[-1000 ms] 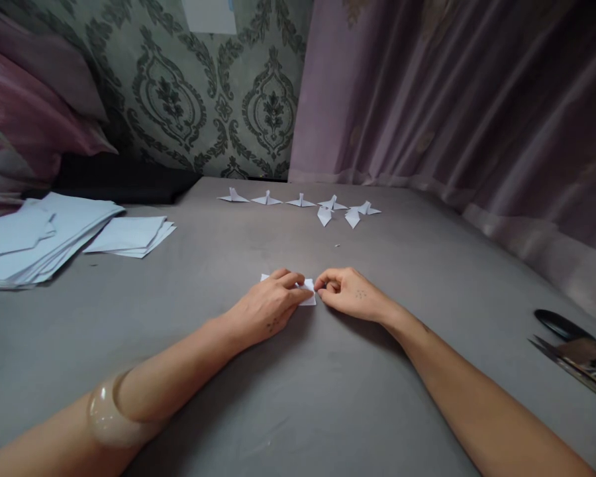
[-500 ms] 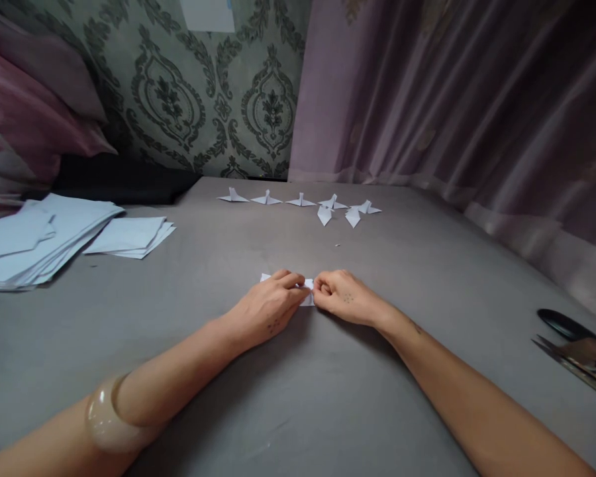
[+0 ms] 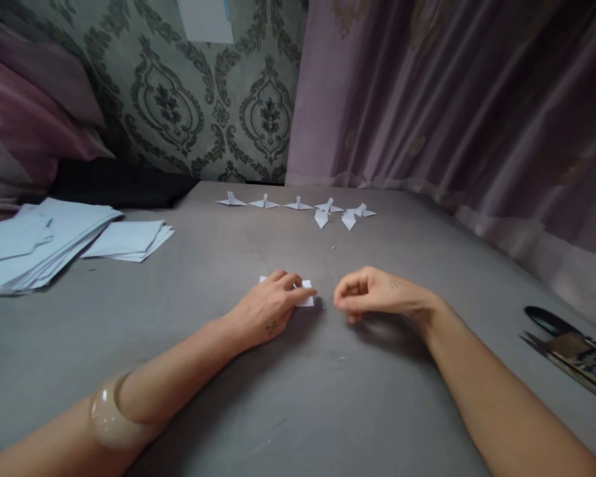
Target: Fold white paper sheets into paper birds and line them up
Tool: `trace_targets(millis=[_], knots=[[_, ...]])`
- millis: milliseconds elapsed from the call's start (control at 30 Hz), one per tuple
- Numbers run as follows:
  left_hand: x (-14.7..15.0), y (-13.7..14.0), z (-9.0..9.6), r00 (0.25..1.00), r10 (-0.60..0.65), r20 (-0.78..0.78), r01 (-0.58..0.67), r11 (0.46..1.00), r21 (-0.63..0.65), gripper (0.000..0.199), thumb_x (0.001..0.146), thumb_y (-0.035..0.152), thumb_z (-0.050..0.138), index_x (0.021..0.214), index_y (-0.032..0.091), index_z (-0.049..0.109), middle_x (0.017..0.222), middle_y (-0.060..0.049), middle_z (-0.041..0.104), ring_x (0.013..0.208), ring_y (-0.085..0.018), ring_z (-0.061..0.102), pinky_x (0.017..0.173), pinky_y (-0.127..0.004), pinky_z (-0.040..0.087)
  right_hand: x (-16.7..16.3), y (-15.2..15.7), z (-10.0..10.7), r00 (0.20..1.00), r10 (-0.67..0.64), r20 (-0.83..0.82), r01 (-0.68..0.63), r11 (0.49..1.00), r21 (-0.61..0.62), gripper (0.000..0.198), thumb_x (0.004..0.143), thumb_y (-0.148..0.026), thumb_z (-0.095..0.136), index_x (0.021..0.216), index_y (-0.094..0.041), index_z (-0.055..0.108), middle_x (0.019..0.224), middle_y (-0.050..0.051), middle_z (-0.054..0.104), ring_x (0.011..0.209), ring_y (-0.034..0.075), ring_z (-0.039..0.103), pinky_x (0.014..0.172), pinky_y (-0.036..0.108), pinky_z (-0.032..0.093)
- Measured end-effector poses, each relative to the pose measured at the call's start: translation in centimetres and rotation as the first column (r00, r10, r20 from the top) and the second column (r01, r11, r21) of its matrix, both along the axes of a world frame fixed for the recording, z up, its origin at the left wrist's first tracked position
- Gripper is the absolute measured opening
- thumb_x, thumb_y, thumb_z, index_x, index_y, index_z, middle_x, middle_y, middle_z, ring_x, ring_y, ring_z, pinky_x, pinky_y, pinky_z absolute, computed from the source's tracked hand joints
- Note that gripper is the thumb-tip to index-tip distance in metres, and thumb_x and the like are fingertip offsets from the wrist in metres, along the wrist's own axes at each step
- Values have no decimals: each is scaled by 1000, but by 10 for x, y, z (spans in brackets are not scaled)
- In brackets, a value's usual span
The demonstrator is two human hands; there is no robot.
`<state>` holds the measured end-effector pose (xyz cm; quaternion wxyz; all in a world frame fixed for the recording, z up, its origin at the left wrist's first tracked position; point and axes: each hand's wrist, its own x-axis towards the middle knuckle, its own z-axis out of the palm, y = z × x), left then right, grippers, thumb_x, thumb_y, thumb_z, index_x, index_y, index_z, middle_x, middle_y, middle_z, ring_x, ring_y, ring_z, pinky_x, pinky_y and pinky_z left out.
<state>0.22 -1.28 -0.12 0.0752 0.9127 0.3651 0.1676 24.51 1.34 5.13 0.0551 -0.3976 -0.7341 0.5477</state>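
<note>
Near the middle of the frame, a small folded white paper point(image 3: 306, 301) lies on the grey surface point(image 3: 238, 417), mostly covered by the left hand point(image 3: 273, 301). That hand rests palm down over it with bent fingers and the thumb stretched across it toward the right; whether it also pinches the paper cannot be told. 1 pale bangle point(image 3: 110, 414) circles the left forearm at the lower left.

The right hand point(image 3: 372, 295), right of centre, is apart from the paper. Its fingers are curled in toward the thumb, and whether the tips pinch anything cannot be told. Tiny white scraps point(image 3: 342, 358) lie near it, 1 of them below the hand.

Above the centre, 5 winged paper figures point(image 3: 298, 204) stand in a row, with 2 pointed white pieces point(image 3: 321, 218) just below the 2 rightmost. At the left edge is a stack of large white sheets point(image 3: 74, 228), with smaller sheets point(image 3: 124, 240) just to its right. At the right edge lie a black oval object point(image 3: 551, 320) and a dark pointed tool point(image 3: 535, 343). A patterned wall point(image 3: 221, 109) and a mauve curtain point(image 3: 328, 99) fill the top.
</note>
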Motion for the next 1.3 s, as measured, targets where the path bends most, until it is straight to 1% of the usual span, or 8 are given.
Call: trace_targets(millis=[100,267,367,467,667,1067,1200,1300], knots=[[-2,1,-2,979,136,153,-125,989,-77,29,90,12,33,111,17,53,97,-8,60,83,-17,56,76,-30,47,-7,-6,5,998,-40,-40,47,979,200,22,79,-35,61,89,-18,70,94,5,67,91,16,60,80,26,45],[-2,3,-4,930,187,318,-167,982,-90,24,87,9,33,97,18,53,99,-6,58,78,-14,56,72,-27,47,-8,-16,20,995,89,45,-85,993,-77,38,82,-48,54,70,-15,68,59,2,63,50,11,55,52,23,44],[-2,5,0,873,221,435,-217,974,-60,26,83,6,34,92,19,55,89,-4,58,77,-13,56,71,-26,46,-16,-14,10,972,-231,-34,233,953,192,33,84,-45,53,76,-15,66,57,-1,59,44,8,47,45,21,38],[-3,4,6,818,292,495,-317,948,-34,25,81,5,35,86,18,57,80,-2,59,71,-12,55,66,-24,45,-31,-13,-12,969,-210,-133,248,828,502,17,83,-29,56,89,-19,68,92,5,67,78,14,59,69,26,47],[1,-7,11,943,224,246,-218,975,-51,19,75,12,49,92,17,57,88,-5,61,77,-17,56,71,-29,46,-46,-25,-35,997,-48,61,-18,624,781,35,85,-26,56,119,-23,60,123,7,59,114,23,49,98,42,39],[3,-14,9,958,166,-235,-135,981,141,23,92,25,41,86,13,59,84,-11,64,78,-22,60,64,-31,48,-42,-25,-36,992,-59,109,-51,605,795,37,82,-24,55,119,-24,57,121,7,58,110,23,51,95,42,42],[4,-14,15,953,274,127,-282,958,51,20,87,20,44,78,15,61,73,-7,64,65,-16,59,60,-26,47,-45,-23,-41,982,-154,-111,180,575,798,53,78,-15,53,130,-24,45,127,9,52,114,23,49,98,41,41],[4,-8,25,621,527,580,-319,846,-427,21,85,32,50,82,16,62,70,-3,63,59,-12,57,55,-22,47,-47,-22,-40,894,-277,-353,447,470,761,59,77,-13,50,133,-24,36,123,10,51,107,22,53,90,39,47]])
